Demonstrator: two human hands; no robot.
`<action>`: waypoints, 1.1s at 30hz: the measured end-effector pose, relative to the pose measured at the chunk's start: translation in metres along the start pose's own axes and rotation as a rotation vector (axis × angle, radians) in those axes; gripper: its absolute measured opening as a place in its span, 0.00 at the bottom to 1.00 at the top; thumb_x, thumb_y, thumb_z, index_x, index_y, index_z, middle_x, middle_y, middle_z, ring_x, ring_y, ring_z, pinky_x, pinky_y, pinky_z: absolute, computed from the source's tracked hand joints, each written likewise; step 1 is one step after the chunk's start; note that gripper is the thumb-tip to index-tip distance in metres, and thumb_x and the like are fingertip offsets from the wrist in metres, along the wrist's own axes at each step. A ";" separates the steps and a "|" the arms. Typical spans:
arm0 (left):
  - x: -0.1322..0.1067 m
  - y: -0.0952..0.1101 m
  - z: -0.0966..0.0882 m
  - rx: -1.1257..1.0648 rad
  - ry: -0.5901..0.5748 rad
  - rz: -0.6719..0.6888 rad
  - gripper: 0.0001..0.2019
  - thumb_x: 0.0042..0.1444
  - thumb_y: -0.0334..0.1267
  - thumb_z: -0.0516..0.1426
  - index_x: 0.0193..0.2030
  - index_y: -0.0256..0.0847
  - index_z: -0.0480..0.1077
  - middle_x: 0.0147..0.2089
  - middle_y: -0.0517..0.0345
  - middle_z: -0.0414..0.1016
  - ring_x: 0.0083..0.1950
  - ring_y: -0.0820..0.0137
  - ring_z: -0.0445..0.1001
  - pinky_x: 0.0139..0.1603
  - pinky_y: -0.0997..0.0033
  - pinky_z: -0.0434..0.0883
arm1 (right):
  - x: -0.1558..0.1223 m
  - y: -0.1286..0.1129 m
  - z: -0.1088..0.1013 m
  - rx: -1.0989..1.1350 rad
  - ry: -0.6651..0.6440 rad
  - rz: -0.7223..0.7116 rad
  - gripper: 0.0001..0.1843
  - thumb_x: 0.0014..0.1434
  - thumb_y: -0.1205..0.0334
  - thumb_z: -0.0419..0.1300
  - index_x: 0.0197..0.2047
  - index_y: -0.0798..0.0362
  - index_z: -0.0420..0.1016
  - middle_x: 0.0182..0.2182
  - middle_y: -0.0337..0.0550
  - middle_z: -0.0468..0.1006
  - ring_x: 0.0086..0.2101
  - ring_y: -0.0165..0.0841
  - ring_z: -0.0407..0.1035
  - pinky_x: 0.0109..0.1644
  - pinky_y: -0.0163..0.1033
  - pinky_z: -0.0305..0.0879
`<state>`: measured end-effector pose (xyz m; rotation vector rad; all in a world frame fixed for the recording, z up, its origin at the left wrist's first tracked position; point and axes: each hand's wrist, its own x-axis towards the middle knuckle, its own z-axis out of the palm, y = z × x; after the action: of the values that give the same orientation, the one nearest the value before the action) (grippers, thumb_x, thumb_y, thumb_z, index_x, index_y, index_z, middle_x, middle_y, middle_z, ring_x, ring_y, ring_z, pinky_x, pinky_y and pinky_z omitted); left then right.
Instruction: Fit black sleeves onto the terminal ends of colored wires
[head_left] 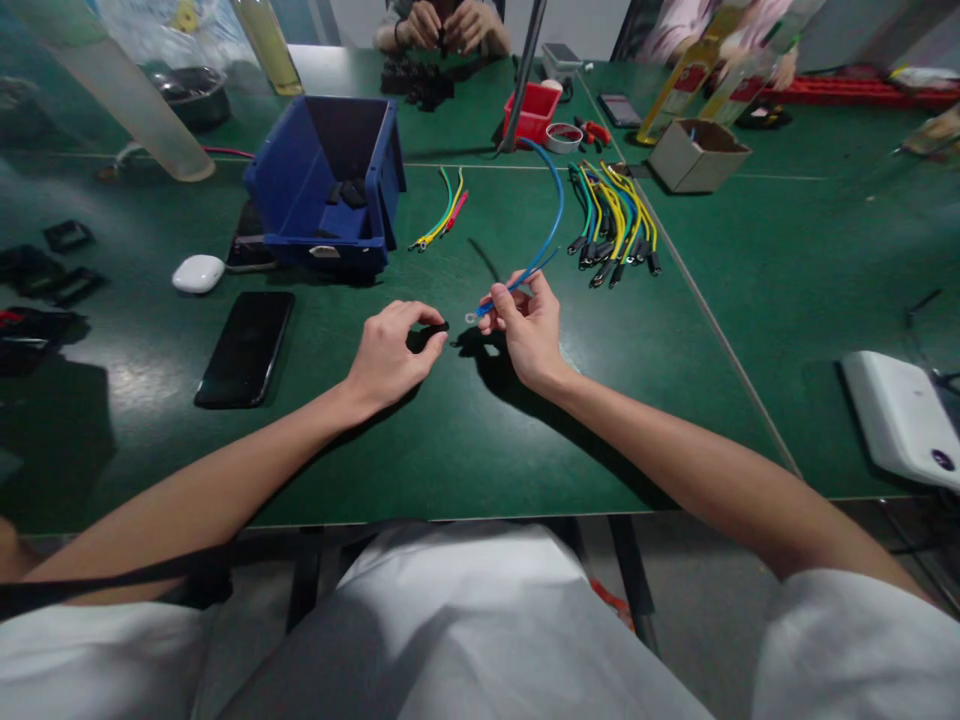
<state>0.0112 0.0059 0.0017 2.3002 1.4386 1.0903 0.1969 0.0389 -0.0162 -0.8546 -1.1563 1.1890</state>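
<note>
In my right hand [531,325] is a blue wire [556,215], pinched between thumb and fingers close to its end. A metal ring terminal [472,317] on that end points left toward my other hand. The wire's free length curves up and away over the table. My left hand [397,350] is curled, thumb and index finger closing at a small black piece [444,327], too small to name. A small gap separates the black piece from the ring terminal. Behind my hands lie a few green, yellow and red wires [448,212] and a bundle of green and yellow wires [616,215] with black ends.
A blue bin [330,180] with black parts stands at the left, near a black phone [246,350] and a white earbud case [198,273]. Farther back are a red bin [534,112], a cardboard box [697,157] and bottles. A white device [904,415] lies right. Co-workers sit opposite.
</note>
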 end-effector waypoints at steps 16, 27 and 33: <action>-0.002 0.005 -0.001 -0.069 -0.047 0.127 0.06 0.57 0.33 0.59 0.41 0.40 0.76 0.40 0.55 0.80 0.41 0.66 0.78 0.46 0.65 0.74 | -0.011 -0.004 0.006 -0.014 -0.010 0.009 0.22 0.57 0.43 0.64 0.40 0.47 0.59 0.28 0.32 0.76 0.27 0.27 0.75 0.28 0.31 0.70; -0.001 0.003 0.002 -0.078 -0.005 0.091 0.04 0.57 0.34 0.60 0.39 0.41 0.76 0.38 0.57 0.81 0.39 0.68 0.78 0.44 0.67 0.74 | -0.012 -0.004 0.006 -0.043 -0.027 0.009 0.22 0.57 0.44 0.65 0.40 0.47 0.58 0.29 0.34 0.78 0.28 0.28 0.76 0.23 0.28 0.64; -0.001 0.001 0.003 -0.057 0.018 0.035 0.04 0.57 0.38 0.62 0.38 0.42 0.77 0.37 0.57 0.81 0.38 0.67 0.78 0.43 0.66 0.74 | -0.011 -0.006 0.007 -0.044 -0.031 0.025 0.22 0.56 0.44 0.65 0.39 0.47 0.59 0.29 0.34 0.77 0.27 0.28 0.75 0.23 0.29 0.64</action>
<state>0.0132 0.0052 -0.0001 2.2908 1.3603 1.1490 0.1922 0.0261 -0.0117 -0.8888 -1.2039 1.2045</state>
